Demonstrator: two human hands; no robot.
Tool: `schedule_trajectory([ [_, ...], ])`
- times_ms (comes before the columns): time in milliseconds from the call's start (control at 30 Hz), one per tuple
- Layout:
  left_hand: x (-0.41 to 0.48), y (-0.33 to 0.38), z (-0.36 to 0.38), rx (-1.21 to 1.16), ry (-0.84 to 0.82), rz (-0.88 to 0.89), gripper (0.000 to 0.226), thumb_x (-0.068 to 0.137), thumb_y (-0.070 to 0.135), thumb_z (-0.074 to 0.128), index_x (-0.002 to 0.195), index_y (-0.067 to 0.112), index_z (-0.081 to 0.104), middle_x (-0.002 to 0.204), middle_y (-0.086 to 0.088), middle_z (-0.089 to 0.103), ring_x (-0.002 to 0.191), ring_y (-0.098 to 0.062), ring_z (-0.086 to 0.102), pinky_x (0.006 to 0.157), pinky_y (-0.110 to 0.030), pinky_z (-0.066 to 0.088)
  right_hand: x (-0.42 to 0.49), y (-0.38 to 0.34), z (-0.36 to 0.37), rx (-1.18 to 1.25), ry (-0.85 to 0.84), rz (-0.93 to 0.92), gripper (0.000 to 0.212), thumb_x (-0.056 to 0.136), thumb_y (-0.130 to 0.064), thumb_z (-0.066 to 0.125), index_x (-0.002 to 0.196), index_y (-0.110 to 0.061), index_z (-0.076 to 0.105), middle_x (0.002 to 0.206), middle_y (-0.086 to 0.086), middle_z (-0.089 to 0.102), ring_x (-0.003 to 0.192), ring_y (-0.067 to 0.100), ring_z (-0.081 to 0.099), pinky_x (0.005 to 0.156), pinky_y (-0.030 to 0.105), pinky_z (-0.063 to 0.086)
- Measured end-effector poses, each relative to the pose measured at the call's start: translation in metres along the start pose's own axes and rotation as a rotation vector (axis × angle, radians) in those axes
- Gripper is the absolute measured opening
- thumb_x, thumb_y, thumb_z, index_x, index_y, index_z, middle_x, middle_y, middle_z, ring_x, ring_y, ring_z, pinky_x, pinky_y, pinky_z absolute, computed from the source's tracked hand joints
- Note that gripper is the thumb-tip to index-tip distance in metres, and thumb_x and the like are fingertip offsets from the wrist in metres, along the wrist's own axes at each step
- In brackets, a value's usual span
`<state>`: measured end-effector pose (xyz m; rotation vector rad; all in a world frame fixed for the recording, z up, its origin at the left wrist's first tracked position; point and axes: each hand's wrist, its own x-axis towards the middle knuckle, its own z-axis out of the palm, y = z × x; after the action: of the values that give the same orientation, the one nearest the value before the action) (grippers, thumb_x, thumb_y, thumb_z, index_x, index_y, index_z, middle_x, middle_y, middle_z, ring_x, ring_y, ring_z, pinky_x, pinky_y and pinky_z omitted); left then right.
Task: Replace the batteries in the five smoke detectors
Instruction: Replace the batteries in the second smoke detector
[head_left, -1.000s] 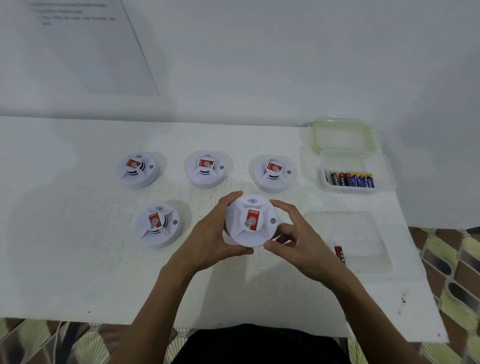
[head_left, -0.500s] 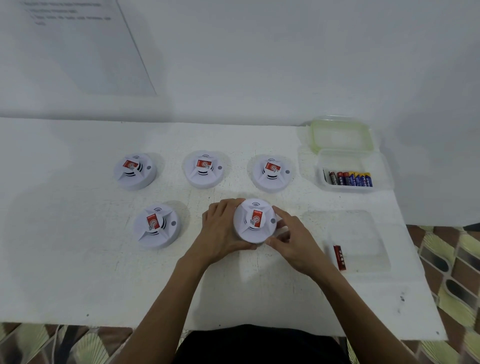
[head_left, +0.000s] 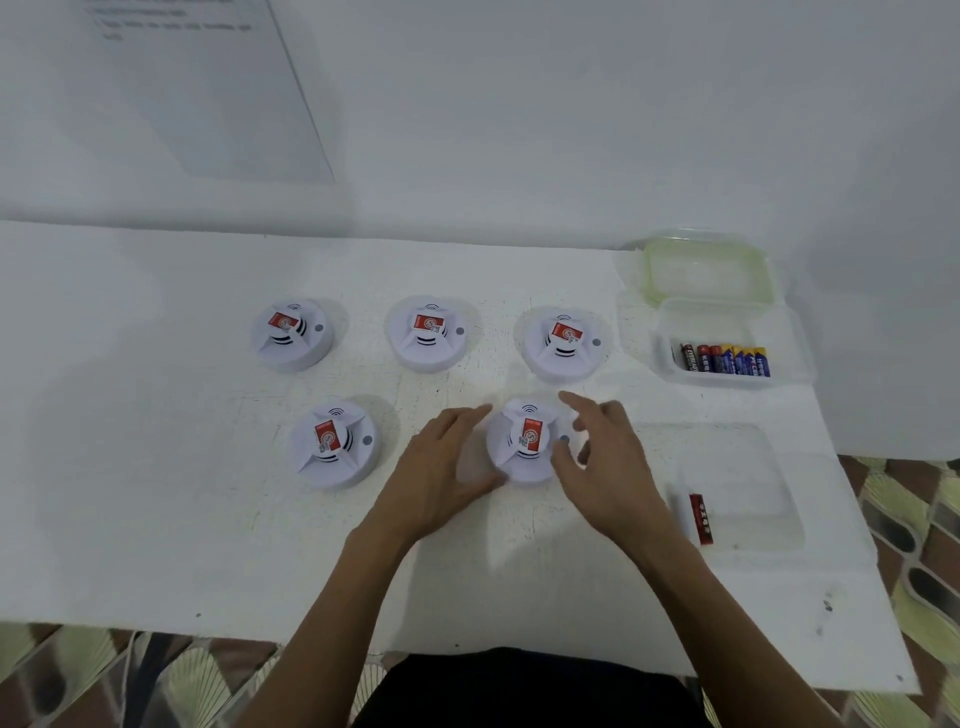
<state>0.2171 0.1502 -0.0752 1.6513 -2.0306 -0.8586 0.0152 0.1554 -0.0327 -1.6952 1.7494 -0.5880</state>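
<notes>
Five white round smoke detectors with red labels lie on the white table. Three form a back row: left, middle, right. A fourth detector lies front left. The fifth detector sits flat on the table between my hands. My left hand lies against its left side with the fingers stretched out. My right hand is at its right side, fingers spread and lifted, thumb near the rim. Neither hand grips it; both are blurred.
A clear box at the back right holds several batteries, with its green-rimmed lid behind it. A shallow clear tray lies by my right wrist with one red battery at its left edge. Patterned floor shows past the table's edges.
The fifth detector, held up in both hands a second ago, was set down on the table. Both hands have since let go and opened beside it.
</notes>
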Motion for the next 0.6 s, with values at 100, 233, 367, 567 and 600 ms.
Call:
schedule_trajectory([
  [100,-0.017,-0.004,-0.024,0.025,0.138,0.046,0.057,0.082,0.046,0.067,0.133,0.032,0.047,0.12,0.015,0.056,0.099,0.004,0.052,0.083,-0.009,0.04,0.001,-0.032,0.005,0.127,0.03,-0.149,0.028,0.095,-0.017,0.056,0.122,-0.019,0.06,0.095,-0.009,0.061,0.078,0.004,0.059,0.075,0.009,0.047],
  [233,-0.032,-0.03,-0.056,0.073,0.346,0.01,0.048,0.08,0.04,0.072,0.124,0.026,0.056,0.116,0.006,0.06,0.101,-0.009,0.053,0.086,-0.025,0.044,0.01,-0.063,0.036,0.197,-0.177,-0.278,0.025,0.095,-0.016,0.055,0.118,-0.018,0.065,0.092,-0.006,0.065,0.073,0.008,0.062,0.073,0.019,0.053],
  [367,-0.04,-0.06,-0.073,0.153,0.363,-0.117,0.068,0.072,0.046,0.075,0.131,0.024,0.051,0.136,-0.004,0.048,0.12,-0.025,0.044,0.096,-0.042,0.041,0.026,-0.08,0.08,0.172,-0.345,-0.287,0.033,0.097,-0.014,0.05,0.129,-0.014,0.059,0.111,0.003,0.065,0.08,0.013,0.064,0.077,0.024,0.051],
  [567,-0.045,-0.085,-0.074,0.122,0.22,-0.246,0.095,0.059,0.044,0.085,0.14,0.03,0.037,0.146,-0.007,0.035,0.128,-0.033,0.038,0.102,-0.05,0.038,0.04,-0.091,0.123,0.04,-0.453,-0.226,0.017,0.09,-0.011,0.047,0.095,-0.004,0.062,0.088,0.01,0.053,0.086,0.025,0.051,0.07,0.033,0.039],
  [600,-0.045,-0.087,-0.073,0.122,0.23,-0.238,0.094,0.059,0.043,0.085,0.139,0.03,0.038,0.145,-0.007,0.036,0.126,-0.033,0.04,0.101,-0.05,0.039,0.04,-0.091,0.125,0.044,-0.458,-0.217,0.018,0.09,-0.013,0.047,0.097,-0.005,0.062,0.089,0.009,0.053,0.086,0.024,0.051,0.07,0.031,0.039],
])
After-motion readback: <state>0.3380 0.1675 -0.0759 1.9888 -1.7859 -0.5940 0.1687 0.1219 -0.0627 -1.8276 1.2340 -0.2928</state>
